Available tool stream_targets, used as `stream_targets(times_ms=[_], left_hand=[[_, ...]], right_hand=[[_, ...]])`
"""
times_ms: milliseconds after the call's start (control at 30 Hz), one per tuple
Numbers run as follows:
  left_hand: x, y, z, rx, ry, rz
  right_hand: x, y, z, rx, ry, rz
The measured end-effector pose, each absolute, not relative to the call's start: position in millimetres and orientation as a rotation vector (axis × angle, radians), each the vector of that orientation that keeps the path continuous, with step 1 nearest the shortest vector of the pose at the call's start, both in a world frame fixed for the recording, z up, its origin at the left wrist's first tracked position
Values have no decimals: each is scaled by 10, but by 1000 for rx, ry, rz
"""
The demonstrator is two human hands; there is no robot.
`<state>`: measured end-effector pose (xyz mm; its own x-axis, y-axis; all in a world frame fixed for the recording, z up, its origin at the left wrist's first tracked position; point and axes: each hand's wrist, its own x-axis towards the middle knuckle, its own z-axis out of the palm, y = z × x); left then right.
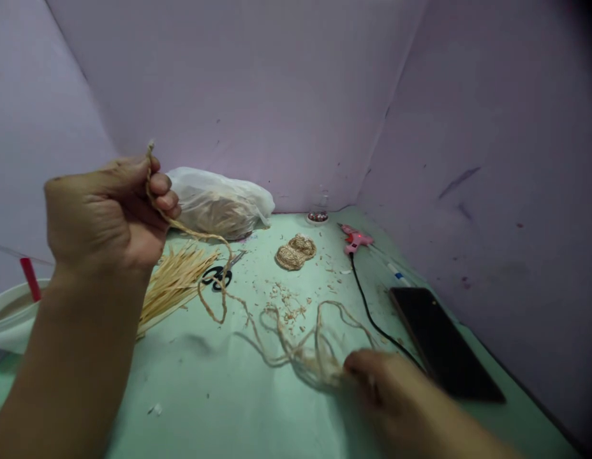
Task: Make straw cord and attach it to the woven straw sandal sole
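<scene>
My left hand point(109, 213) is raised above the table, fingers closed round one end of a jute twine point(219, 268). The twine hangs down from it, loops over the pale green table point(219, 395) and runs right into a loose tangle point(310, 357). My right hand point(372, 376) rests low on the table at that tangle, blurred by motion, its fingers pressed on the strands. A bundle of pale straw sticks point(174, 284) lies under my left hand.
Black-handled scissors point(219, 274) lie by the sticks. A plastic bag of fibre point(219, 204) sits at the back. A small woven jute piece point(296, 252), a pink glue gun point(356, 240) with black cord, a dark phone point(444, 344) and a white bowl point(9, 312) surround the work area.
</scene>
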<state>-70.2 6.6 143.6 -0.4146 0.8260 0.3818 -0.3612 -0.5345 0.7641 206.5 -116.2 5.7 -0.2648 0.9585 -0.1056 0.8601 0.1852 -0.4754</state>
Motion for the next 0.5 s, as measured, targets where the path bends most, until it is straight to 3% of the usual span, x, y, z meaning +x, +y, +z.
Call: stream_targets(times_ms=[300, 500], left_hand=[[-567, 200, 1497, 1087, 673, 2150], [-535, 361, 1413, 1197, 784, 2170]], right_hand=[[2442, -671, 1103, -1637, -1249, 230], [2177, -394, 1185, -1454, -1195, 148]])
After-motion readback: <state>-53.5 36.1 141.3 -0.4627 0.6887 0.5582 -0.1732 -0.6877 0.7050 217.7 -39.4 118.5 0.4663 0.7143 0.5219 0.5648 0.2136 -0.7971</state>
